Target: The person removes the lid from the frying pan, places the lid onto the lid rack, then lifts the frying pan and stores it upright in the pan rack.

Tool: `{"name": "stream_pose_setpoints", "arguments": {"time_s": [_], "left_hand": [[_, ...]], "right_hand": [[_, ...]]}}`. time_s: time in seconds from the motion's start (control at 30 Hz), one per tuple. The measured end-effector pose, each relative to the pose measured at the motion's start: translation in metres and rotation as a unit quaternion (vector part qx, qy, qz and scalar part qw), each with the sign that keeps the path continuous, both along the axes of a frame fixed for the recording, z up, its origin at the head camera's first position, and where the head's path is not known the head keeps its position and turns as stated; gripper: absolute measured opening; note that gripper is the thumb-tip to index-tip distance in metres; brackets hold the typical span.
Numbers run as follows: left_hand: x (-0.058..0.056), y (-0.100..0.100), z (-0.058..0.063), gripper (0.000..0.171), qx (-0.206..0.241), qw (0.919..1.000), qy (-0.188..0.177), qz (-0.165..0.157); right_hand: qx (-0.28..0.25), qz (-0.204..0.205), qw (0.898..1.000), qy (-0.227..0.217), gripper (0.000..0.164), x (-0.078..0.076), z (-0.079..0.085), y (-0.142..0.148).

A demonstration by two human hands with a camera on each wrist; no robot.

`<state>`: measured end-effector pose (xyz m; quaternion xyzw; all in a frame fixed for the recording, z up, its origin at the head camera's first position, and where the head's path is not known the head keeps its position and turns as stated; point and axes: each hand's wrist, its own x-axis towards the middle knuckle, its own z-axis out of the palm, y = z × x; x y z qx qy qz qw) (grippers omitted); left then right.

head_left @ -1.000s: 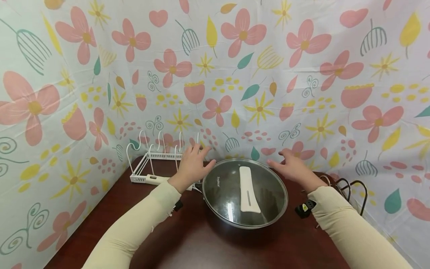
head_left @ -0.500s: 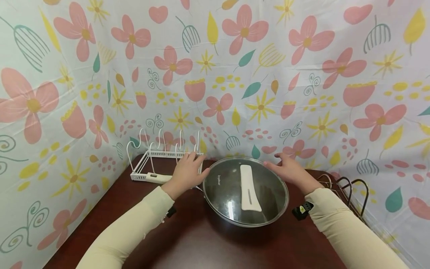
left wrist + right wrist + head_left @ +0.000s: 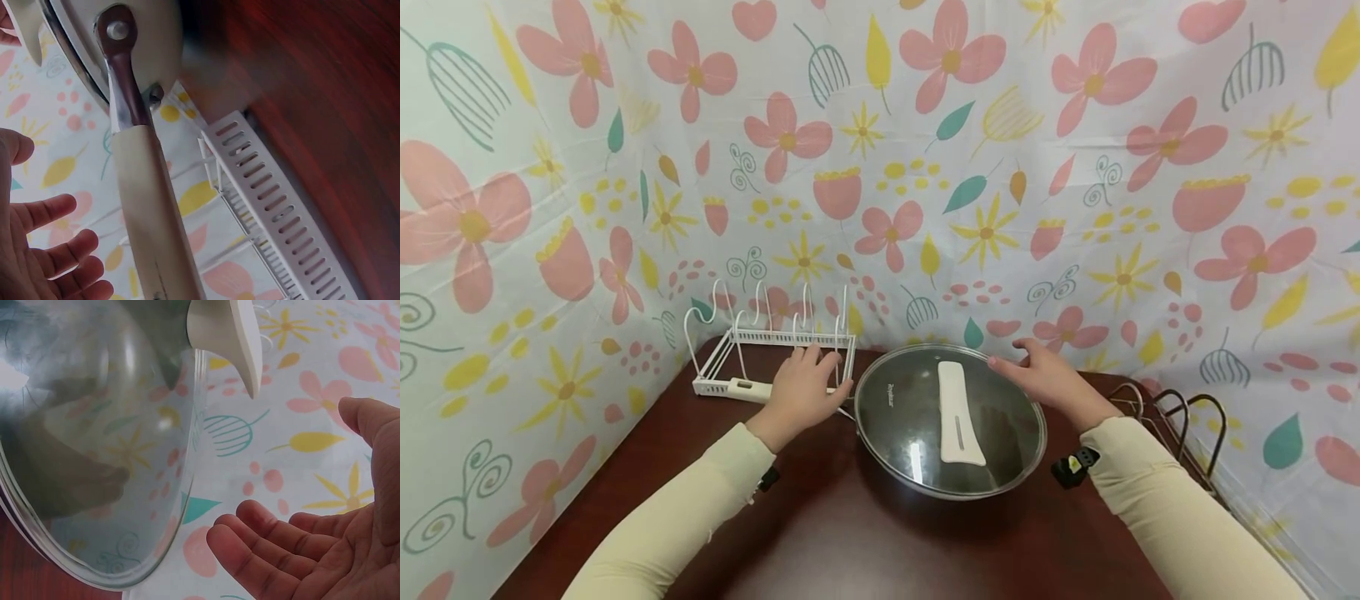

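Observation:
A frying pan (image 3: 153, 47) with a pale, long handle (image 3: 153, 206) stands on the table, covered by a glass lid (image 3: 898, 442). The lid bears a tall white grip (image 3: 957, 417). My left hand (image 3: 801, 396) hovers over the pan's handle, left of the lid; in the left wrist view its loosely bent fingers are apart from that handle. To the lid's right is my right hand (image 3: 1052, 379), its thumb overlapping the rim in the head view. The right wrist view shows its fingers loose, with a gap between them and the glass lid.
A white wire rack (image 3: 718, 375) stands at the back left, under and behind the pan's handle in the head view. At the right edge of the dark red table (image 3: 820, 542) is a brown wire rack (image 3: 1183, 425). A flowered curtain (image 3: 880, 167) hangs close behind.
My left hand has moved left and down, away from the lid's rim and over the pan's handle. The right hand has shifted slightly left. Lid and pan keep their place on the table.

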<state>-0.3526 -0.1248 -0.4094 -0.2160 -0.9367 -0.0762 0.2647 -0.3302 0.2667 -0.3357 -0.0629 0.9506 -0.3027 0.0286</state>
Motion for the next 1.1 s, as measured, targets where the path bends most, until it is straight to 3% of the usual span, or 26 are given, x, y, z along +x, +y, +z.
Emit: {"name": "stream_pose_setpoints", "arguments": {"time_s": [0.33,0.53,0.87,1.1], "left_hand": [[0.001,-0.007,-0.011,0.043,-0.003,0.9995,0.001,0.03],[0.006,-0.009,-0.015,0.048,-0.012,0.9987,-0.024,0.044],[0.008,-0.011,-0.025,0.044,-0.042,0.9978,-0.018,0.048],[0.005,-0.014,-0.033,0.039,-0.036,0.9982,-0.019,0.045]], "right_hand": [[-0.005,-0.005,1.0,-0.005,0.099,0.001,0.0,0.002],[-0.013,-0.006,1.0,-0.007,0.101,0.001,-0.003,0.003],[-0.018,-0.012,1.0,-0.019,0.103,0.002,-0.008,0.004],[-0.023,-0.011,0.999,-0.024,0.102,0.002,-0.009,0.005]]}}
